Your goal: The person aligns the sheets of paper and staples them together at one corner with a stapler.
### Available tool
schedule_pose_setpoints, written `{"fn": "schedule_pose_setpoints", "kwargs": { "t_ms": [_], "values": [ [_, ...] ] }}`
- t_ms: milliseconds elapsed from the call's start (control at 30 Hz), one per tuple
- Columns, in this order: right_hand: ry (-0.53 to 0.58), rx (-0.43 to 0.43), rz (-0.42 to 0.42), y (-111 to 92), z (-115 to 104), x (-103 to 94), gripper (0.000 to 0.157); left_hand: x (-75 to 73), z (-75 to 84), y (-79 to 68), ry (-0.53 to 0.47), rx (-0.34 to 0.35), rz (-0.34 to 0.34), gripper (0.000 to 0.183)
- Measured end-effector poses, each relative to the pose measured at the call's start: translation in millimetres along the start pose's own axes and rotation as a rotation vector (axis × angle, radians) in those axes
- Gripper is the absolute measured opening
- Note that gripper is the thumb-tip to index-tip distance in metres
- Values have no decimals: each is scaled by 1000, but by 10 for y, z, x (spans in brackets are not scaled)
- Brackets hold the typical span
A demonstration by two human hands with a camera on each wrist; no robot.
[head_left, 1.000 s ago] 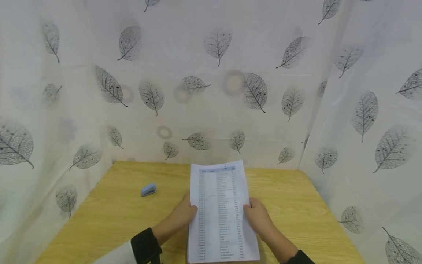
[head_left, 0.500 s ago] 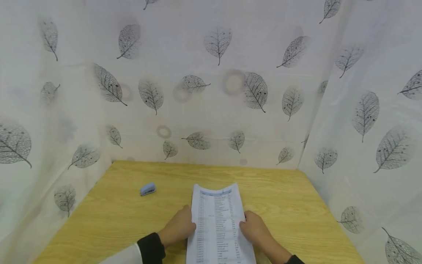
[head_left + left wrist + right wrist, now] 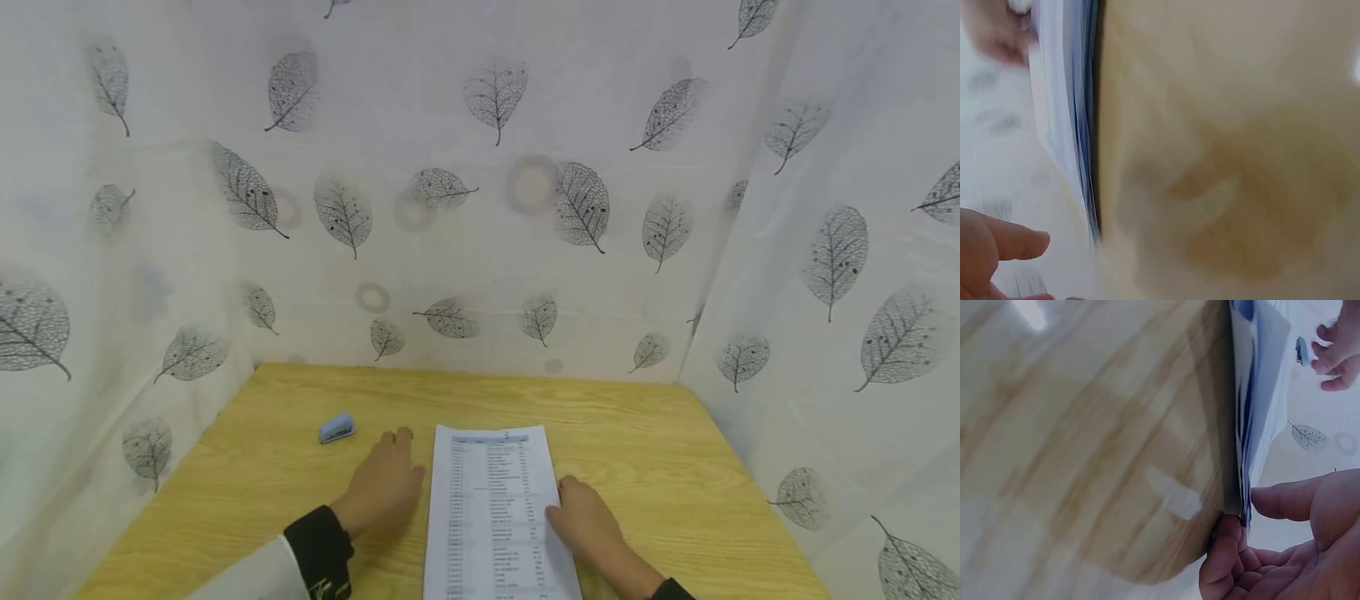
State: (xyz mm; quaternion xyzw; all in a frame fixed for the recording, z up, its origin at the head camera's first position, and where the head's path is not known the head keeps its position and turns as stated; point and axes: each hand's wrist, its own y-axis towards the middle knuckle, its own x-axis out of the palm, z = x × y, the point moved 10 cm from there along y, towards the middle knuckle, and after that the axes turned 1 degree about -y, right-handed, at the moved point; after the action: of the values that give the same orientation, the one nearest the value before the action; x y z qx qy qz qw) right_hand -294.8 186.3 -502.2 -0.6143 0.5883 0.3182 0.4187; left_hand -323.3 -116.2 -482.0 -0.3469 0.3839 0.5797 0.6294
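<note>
A stack of printed paper sheets [image 3: 495, 517] lies on the wooden table, its top page showing a table of text. My right hand [image 3: 592, 525] pinches the stack's right edge; in the right wrist view the thumb [image 3: 1291, 499] is above the sheets and the curled fingers [image 3: 1225, 556] are below. To the left of the stack, apart from it, my left hand [image 3: 384, 483] is over the table with its fingers extended and nothing in them. The left wrist view shows its thumb [image 3: 1022, 240] away from the paper edges [image 3: 1075, 125]. A small blue stapler [image 3: 337, 428] rests beyond the left hand.
The wooden table [image 3: 660, 450] extends to both sides of the papers. A white curtain [image 3: 465, 267] with a leaf print surrounds its back and sides.
The stack has come down from a raised, tilted position onto the table. My left hand has let go of its left edge and moved left; the right hand keeps its grip.
</note>
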Motion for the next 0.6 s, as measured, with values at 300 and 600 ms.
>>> {"fn": "schedule_pose_setpoints", "kwargs": {
  "t_ms": [300, 600],
  "values": [
    [59, 14, -20, -15, 21, -7, 30, -694, -940, 396, 200, -90, 128, 58],
    [67, 41, -25, 17, 77, 32, 30, -576, -1277, 438, 220, -73, 23, 39]
  ]
}}
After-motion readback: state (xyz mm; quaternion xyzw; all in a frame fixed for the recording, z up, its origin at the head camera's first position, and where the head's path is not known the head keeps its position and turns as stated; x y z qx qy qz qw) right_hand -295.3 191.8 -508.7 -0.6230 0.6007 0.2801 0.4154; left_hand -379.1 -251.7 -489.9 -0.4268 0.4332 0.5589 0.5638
